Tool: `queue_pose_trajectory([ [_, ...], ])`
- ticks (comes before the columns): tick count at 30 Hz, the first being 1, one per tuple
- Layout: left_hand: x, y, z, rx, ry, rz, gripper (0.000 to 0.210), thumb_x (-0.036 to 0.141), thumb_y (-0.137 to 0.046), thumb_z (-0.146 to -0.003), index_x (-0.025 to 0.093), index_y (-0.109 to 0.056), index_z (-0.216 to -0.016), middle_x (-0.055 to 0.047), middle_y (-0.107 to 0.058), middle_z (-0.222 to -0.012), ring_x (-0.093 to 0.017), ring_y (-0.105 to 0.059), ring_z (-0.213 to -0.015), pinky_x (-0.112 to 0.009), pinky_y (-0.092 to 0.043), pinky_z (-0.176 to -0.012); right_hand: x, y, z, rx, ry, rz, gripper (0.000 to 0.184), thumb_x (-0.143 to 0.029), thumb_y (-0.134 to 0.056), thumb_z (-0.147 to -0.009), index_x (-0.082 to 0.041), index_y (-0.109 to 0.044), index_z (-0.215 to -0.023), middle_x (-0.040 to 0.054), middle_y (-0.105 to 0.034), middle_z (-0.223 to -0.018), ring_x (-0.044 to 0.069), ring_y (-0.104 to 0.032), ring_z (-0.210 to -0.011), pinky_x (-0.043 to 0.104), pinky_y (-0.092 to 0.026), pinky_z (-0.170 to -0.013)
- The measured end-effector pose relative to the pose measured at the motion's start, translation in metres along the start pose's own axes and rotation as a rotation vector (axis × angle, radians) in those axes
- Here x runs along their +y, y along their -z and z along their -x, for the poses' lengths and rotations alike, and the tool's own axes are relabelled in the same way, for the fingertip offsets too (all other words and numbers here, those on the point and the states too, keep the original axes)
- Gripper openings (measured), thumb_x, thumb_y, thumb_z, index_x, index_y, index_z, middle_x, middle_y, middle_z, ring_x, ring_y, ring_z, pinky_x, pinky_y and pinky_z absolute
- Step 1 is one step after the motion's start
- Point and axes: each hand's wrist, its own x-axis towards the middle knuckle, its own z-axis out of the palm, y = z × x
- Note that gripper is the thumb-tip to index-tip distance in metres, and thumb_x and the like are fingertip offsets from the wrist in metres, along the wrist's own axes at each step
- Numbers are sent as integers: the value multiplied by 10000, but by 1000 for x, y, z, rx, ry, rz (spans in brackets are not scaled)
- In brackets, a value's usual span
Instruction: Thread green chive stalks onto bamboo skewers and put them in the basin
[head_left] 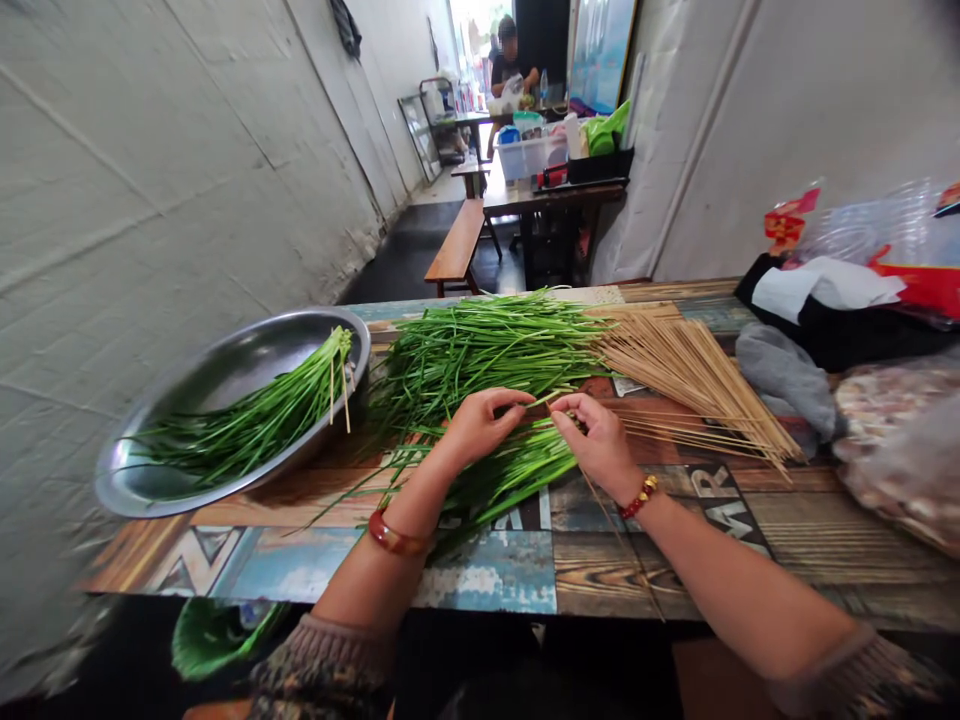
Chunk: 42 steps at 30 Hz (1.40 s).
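Note:
My left hand (pixel 487 420) pinches the pale end of a green chive (pixel 541 400) between thumb and fingers. In my right hand (pixel 596 440) is a thin bamboo skewer (pixel 611 515), its tip close to the chive and its long end slanting down toward the table's front edge. Whether the tip has pierced the stalk I cannot tell. Beneath both hands lie more chives (pixel 517 475), with a larger heap of chives (pixel 480 350) behind them. Loose bamboo skewers (pixel 697 385) fan out to the right.
On the left, a steel basin (pixel 232 340) holds chives threaded on skewers (pixel 255 425). Plastic bags of pale pinkish pieces (pixel 900 420) and other packaging (pixel 862 225) crowd the right side. Below the table hangs a green basket (pixel 206 640). A bench (pixel 457 240) and a seated person are farther back.

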Motion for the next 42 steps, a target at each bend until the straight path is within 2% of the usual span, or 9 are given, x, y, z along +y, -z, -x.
queue_pose_trajectory([
  [4, 2, -6, -3, -7, 84, 152, 245, 307, -575, -823, 128, -726, -894, -49, -726, -820, -154, -629, -727, -244, -474, -677, -1, 1, 0, -5, -4, 4, 146, -301, -535, -835, -186, -623, -853, 47, -696, -819, 161, -629, -718, 278, -483, -680],
  [9, 6, -11, -6, 31, 51, 103, 161, 216, -566, -797, 118, -682, -747, -14, -661, -685, -110, -553, -634, -200, -423, -599, -2, 1, 2, -10, -18, 25, 153, -308, -543, -836, -183, -626, -865, 49, -695, -816, 163, -625, -714, 271, -471, -658],
  [17, 0, -17, -5, 128, 45, 172, 177, 270, -612, -805, 123, -710, -802, -41, -684, -754, -134, -598, -694, -224, -456, -649, -3, 2, 2, -40, -15, 28, 184, -292, -542, -843, -174, -653, -929, 56, -717, -864, 165, -640, -737, 282, -490, -688],
  [25, 0, -16, -4, 139, -22, 144, 147, 229, -611, -811, 142, -729, -803, -40, -683, -749, -128, -610, -698, -230, -453, -665, -3, 5, 2, -90, -16, 39, 245, -290, -541, -859, -205, -702, -1022, 54, -744, -999, 200, -684, -904, 331, -524, -815],
  [32, 2, -16, -3, 147, -37, 186, 151, 230, -612, -805, 149, -739, -813, -36, -684, -765, -125, -608, -709, -225, -449, -667, -3, 6, 3, -102, -35, 38, 256, -292, -546, -862, -212, -711, -1040, 52, -742, -1024, 201, -693, -907, 343, -537, -846],
  [42, 4, -15, -2, 143, -69, 129, 159, 235, -604, -817, 152, -741, -815, -38, -681, -758, -129, -607, -720, -228, -441, -675, -2, 5, 4, -86, -36, 50, 253, -291, -548, -862, -216, -718, -1034, 48, -744, -1023, 202, -697, -909, 347, -542, -851],
])
